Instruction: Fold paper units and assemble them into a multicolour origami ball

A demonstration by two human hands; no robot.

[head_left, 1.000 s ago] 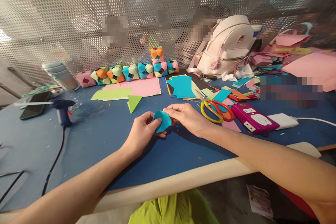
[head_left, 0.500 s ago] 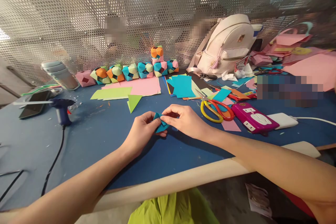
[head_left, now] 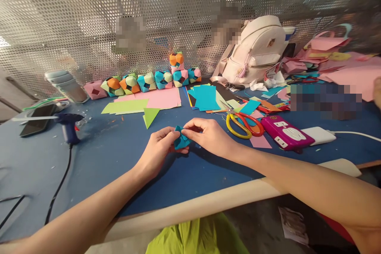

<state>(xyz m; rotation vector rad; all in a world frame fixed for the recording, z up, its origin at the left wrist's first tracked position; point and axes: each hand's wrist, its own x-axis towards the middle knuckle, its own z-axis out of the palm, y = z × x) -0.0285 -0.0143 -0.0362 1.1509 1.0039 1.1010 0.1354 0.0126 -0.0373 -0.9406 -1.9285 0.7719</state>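
Observation:
A small piece of folded blue paper [head_left: 181, 141] is held between both hands, just above the blue tabletop. My left hand [head_left: 162, 143] grips its left side, thumb on top and fingers underneath. From the right, my right hand [head_left: 205, 135] pinches its upper edge between thumb and fingertips. The fingers partly cover the folds. Behind the hands lie a folded green paper triangle [head_left: 151, 117] and a stack of blue sheets [head_left: 206, 97]. Scissors with yellow and red handles [head_left: 244, 125] rest to the right of my right hand.
Folded-paper balls [head_left: 145, 82] line the back beside a white backpack [head_left: 257, 51]. A glue gun [head_left: 69, 127], a phone [head_left: 38, 119] and a tumbler [head_left: 67, 85] are at left. A purple power strip [head_left: 287, 133] sits at right. Part of another person's hand [head_left: 377, 92] shows at the right edge.
My left thumb has shifted off the middle of the blue paper, so more of its folds show. Another person's hand has appeared at the right edge.

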